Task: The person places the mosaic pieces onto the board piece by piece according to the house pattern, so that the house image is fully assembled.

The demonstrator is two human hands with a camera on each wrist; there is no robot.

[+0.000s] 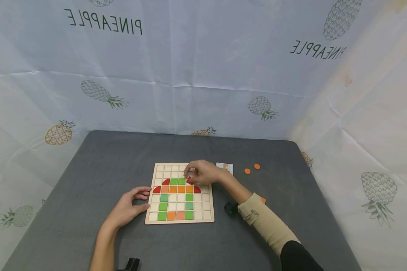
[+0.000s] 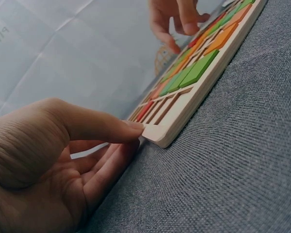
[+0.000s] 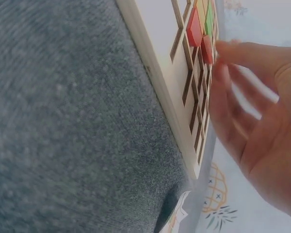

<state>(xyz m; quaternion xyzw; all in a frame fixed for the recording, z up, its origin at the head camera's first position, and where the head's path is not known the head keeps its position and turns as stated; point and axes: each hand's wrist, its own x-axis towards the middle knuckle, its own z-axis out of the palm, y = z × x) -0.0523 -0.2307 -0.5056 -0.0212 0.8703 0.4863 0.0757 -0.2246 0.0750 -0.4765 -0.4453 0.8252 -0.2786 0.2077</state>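
Note:
A wooden grid board lies on the table, partly filled with green, orange and red tiles. My right hand reaches over its upper rows, thumb and fingertips at a small red tile, which sits askew beside the green tiles. In the right wrist view this red tile is at the thumb tip, close over the grid. A red quarter-round tile lies in the row below. My left hand rests at the board's left edge, its thumb touching the rim and the fingers spread from it.
A pattern card lies partly behind my right wrist. Two orange round pieces are farther right. A dark green object and an orange piece lie by the right forearm. A pineapple-print cloth hangs behind the table.

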